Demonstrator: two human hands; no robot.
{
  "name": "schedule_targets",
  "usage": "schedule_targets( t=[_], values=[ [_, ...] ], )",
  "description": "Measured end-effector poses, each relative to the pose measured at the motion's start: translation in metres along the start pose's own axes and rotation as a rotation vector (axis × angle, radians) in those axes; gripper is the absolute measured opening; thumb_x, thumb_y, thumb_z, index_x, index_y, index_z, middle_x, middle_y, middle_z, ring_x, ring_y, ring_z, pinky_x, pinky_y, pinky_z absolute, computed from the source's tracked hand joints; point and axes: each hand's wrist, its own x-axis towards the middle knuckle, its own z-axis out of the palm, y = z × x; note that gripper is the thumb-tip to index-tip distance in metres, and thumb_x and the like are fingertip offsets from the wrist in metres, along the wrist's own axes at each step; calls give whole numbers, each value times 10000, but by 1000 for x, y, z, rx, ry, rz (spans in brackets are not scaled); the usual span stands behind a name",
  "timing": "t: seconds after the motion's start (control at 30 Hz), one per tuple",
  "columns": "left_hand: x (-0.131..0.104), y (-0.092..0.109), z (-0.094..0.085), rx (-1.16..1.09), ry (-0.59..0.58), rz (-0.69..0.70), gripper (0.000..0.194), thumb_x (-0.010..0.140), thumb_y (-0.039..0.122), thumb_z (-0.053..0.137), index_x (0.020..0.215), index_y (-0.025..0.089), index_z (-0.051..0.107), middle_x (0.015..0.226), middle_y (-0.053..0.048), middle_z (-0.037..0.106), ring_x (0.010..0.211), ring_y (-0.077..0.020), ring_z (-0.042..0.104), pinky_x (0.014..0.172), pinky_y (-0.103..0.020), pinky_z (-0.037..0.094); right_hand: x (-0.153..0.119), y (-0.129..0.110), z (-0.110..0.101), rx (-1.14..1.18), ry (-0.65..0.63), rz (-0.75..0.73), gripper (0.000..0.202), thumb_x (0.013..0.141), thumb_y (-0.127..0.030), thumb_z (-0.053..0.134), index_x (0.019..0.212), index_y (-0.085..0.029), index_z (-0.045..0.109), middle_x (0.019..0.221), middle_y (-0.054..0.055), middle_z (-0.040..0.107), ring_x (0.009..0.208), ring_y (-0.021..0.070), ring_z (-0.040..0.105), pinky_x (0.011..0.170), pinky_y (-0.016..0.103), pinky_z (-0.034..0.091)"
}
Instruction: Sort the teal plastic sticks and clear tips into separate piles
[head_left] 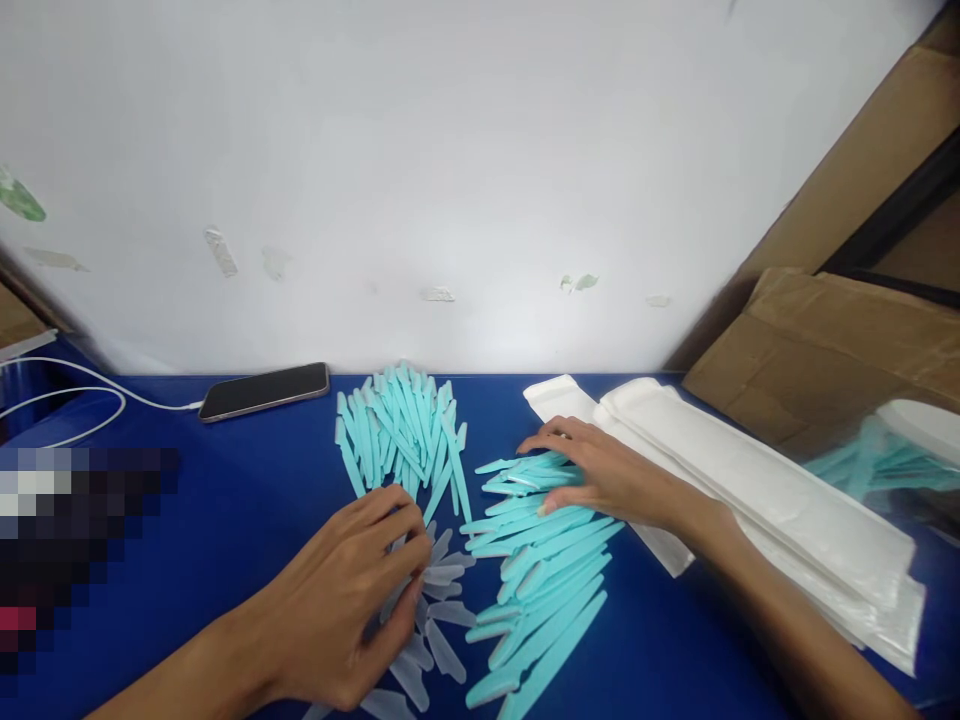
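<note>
My left hand hovers over or rests on a scatter of clear plastic covers, its fingers curled together; whatever they hold is hidden. My right hand reaches over the upper part of a long spread of turquoise razors, thumb and fingers apart around several of them. Behind my left hand, another pile of turquoise razors lies near the wall, many with their tips pointing away from me.
A phone with a white cable lies at the back left. White plastic packets are stacked on the right of the blue table. Beyond them are a cardboard box and a clear bag of turquoise razors. A white wall borders the back.
</note>
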Motion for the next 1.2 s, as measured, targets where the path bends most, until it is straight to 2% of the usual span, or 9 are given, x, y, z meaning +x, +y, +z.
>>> schedule_targets(
  t=[0.13,0.2,0.27,0.4,0.6,0.8,1.03,1.2],
  values=[
    [0,-2,2,-10,16,17,131,869,64,472,842,178,531,805,-45,543,783,-198,434,722,-370,413,0,-2,-3,-21,33,-22,510,938,-629,491,1345,-334,577,1332,65,581,1224,282,541,1005,437,461],
    [0,-3,3,-14,22,20,135,870,57,478,854,179,536,809,-45,550,790,-199,441,725,-371,413,-1,2,-9,-36,106,-17,464,1017,-551,348,1316,-303,602,1323,64,612,1222,267,560,1021,432,454],
    [-1,-4,4,-9,27,21,138,874,55,484,866,179,545,812,-45,556,796,-201,451,720,-370,411,-4,12,-17,-50,176,34,482,1041,-505,274,1279,-281,628,1289,56,657,1173,265,608,1004,429,473],
    [-2,-5,5,1,38,28,147,887,53,486,879,179,562,810,-41,564,791,-196,460,722,-365,416,-10,40,-25,-102,136,160,499,1034,-489,282,1306,-253,627,1320,55,667,1157,295,642,1024,474,480],
    [-2,-5,6,-22,63,17,165,900,51,466,886,181,567,819,-38,569,803,-194,469,725,-356,419,-18,65,-20,-131,80,209,513,1005,-406,343,1433,-196,533,1353,92,645,1177,314,647,1020,507,502],
    [-2,-6,6,-1,56,40,160,896,45,476,887,183,555,813,-37,566,794,-196,463,722,-359,422,-26,90,-9,-182,173,81,491,1004,-356,369,1470,-258,483,1526,19,474,1365,268,496,1157,499,389],
    [-3,-8,7,18,46,46,168,886,40,481,910,190,552,817,-35,564,804,-200,479,718,-363,438,-37,117,-8,-194,206,65,485,1027,-372,347,1501,-317,431,1555,-9,425,1402,262,449,1187,510,348],
    [-4,-9,7,22,36,49,171,892,44,465,908,194,545,827,-38,566,812,-201,493,726,-364,452,-41,128,-7,-215,240,80,481,1022,-323,340,1492,-328,439,1544,0,447,1392,254,465,1160,520,384]
  ],
)
